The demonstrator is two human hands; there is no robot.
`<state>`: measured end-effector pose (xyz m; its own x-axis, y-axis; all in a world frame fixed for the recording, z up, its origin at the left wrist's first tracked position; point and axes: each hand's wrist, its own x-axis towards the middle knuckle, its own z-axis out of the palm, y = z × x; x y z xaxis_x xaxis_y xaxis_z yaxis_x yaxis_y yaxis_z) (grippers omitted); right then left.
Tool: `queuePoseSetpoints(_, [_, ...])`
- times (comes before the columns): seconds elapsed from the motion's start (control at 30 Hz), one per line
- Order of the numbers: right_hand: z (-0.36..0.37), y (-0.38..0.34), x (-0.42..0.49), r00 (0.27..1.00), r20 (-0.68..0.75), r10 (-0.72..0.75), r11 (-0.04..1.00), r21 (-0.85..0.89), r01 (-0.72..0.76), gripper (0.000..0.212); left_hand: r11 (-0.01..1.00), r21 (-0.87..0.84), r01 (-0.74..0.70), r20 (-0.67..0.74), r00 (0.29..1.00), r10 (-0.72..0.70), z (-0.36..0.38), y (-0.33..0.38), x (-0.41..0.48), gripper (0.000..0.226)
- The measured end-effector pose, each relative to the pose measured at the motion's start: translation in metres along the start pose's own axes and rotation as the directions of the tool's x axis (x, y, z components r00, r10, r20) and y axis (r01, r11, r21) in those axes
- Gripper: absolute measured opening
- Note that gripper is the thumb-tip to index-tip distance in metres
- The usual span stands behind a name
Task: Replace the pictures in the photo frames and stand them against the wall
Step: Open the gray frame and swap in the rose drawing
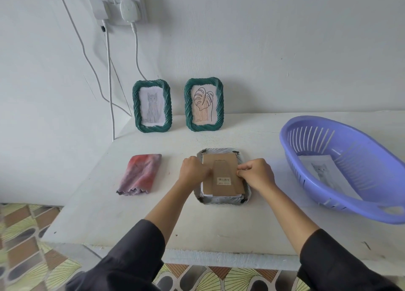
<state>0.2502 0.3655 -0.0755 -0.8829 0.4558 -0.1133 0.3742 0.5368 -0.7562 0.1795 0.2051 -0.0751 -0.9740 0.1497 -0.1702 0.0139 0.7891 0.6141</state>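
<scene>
A third photo frame (221, 200) lies face down on the white table, its brown cardboard backing (221, 170) with a barcode sticker facing up. My left hand (192, 170) has curled fingers at the backing's left edge. My right hand (256, 173) pinches at the backing's right edge. Two green twisted frames stand against the wall: one with a cat drawing (152, 105), one with a leaf drawing (203, 103).
A folded pink-red cloth (140, 174) lies left of the face-down frame. A purple plastic basket (344, 166) on the right holds a cat picture (324, 170). White cables (109, 71) hang from a wall socket at the upper left. The table's front edge is near me.
</scene>
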Motion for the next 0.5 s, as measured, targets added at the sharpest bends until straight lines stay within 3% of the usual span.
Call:
queuePoseSetpoints(0.33, [0.001,-0.006,0.001,1.000,-0.009,0.008,0.992,-0.128,-0.009,0.021,0.995,-0.075,0.058,0.011,0.998,-0.058,0.003,-0.001,0.003,0.025])
queuePoseSetpoints(0.5, [0.005,-0.012,0.004,0.999,-0.046,-0.019,0.962,-0.272,0.006,0.019,0.998,-0.024,0.061,-0.016,0.998,-0.062,0.002,0.002,-0.001,0.022])
